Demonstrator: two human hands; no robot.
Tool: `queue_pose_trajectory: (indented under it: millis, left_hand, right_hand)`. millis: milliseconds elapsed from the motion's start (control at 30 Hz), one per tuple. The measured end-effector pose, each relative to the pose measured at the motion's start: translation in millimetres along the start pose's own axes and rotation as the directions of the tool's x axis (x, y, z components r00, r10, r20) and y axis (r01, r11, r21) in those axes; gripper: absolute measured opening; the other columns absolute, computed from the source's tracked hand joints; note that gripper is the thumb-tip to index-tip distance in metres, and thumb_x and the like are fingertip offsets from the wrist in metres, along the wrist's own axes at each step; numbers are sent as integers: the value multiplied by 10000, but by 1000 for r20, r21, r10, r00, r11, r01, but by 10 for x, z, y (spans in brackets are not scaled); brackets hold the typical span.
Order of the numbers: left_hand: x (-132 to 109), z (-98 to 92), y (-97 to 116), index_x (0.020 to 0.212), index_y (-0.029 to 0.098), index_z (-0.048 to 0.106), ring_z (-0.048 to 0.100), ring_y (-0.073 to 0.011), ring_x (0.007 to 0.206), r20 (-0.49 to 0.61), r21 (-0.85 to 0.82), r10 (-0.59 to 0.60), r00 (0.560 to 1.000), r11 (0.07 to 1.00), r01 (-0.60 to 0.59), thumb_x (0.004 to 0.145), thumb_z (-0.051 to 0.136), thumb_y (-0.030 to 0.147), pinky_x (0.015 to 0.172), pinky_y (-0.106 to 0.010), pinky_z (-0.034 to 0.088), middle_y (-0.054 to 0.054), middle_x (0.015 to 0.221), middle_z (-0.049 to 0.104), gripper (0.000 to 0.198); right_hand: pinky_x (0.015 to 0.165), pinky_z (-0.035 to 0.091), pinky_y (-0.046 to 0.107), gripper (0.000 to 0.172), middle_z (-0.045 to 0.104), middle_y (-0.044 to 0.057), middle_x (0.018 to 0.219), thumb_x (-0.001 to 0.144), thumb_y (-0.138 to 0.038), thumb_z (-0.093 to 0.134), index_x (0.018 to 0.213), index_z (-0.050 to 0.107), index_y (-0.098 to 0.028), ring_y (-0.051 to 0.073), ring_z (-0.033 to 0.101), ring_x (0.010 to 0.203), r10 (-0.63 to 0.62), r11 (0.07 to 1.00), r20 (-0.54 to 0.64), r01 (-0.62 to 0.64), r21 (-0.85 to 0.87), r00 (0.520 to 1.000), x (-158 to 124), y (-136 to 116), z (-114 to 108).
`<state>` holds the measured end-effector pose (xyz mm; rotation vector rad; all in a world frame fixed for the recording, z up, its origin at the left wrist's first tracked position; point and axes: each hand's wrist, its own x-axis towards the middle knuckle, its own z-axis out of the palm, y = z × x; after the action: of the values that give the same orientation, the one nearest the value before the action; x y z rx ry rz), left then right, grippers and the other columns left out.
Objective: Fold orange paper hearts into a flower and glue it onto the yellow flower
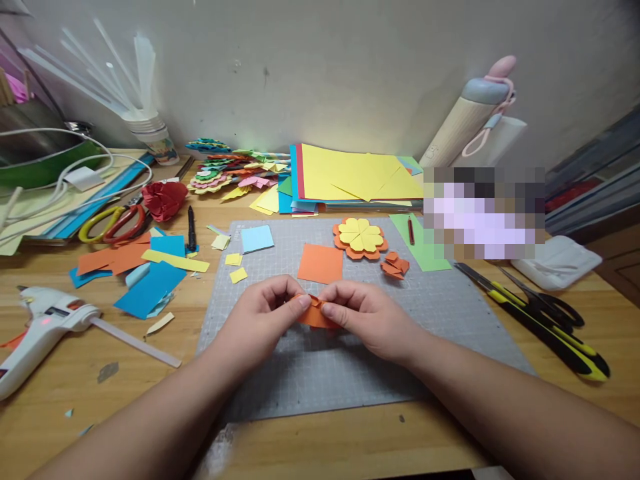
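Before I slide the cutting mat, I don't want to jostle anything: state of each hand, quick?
Left hand: closed, pinching the folded orange paper.
Right hand: closed, pinching the same paper's right side.

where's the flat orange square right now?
Head view, far half of the mat: the orange square lies just beyond the left hand and right hand, blue square to its left, flower to its right.
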<state>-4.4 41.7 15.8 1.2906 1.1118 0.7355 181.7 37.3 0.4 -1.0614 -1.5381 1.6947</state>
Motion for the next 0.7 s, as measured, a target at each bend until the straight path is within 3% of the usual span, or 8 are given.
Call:
queue_pose_trajectory:
  millis: [167, 467, 700]
  left_hand:
    - [6, -11, -2, 684, 176, 538, 370, -99, 554, 53, -39, -21, 998, 999, 23, 774, 622, 368, 534, -239, 268, 48, 589, 453, 229]
    - [-15, 7, -11, 730, 166, 537, 454, -139, 659, 124, 119, 32, 992, 992, -47, 836, 541, 375, 610, -276, 335, 7, 686, 519, 235]
    - [-55, 23, 45, 706, 172, 538, 455, -143, 658, 90, 255, 165, 982, 950, -183, 851, 517, 326, 611, -280, 351, 11, 680, 516, 213]
  right_hand:
    - [571, 337, 233, 139, 474, -36, 672, 872, -285, 535, 822, 577, -163, 97, 409, 604, -74, 996, 42, 76, -35, 996, -7, 1, -9]
    - [638, 390, 254, 140, 580, -6, 728, 877, -239, 531, 784, 612, -173, 122, 499, 678, -92, 965, -2, 89, -245, 996, -55, -9, 23]
    - [548, 308, 240, 275, 475, -34, 615, 827, -408, 596, 705, 551, -166, 99, 406, 567, 70, 995, 0, -70, 65, 998, -39, 14, 36]
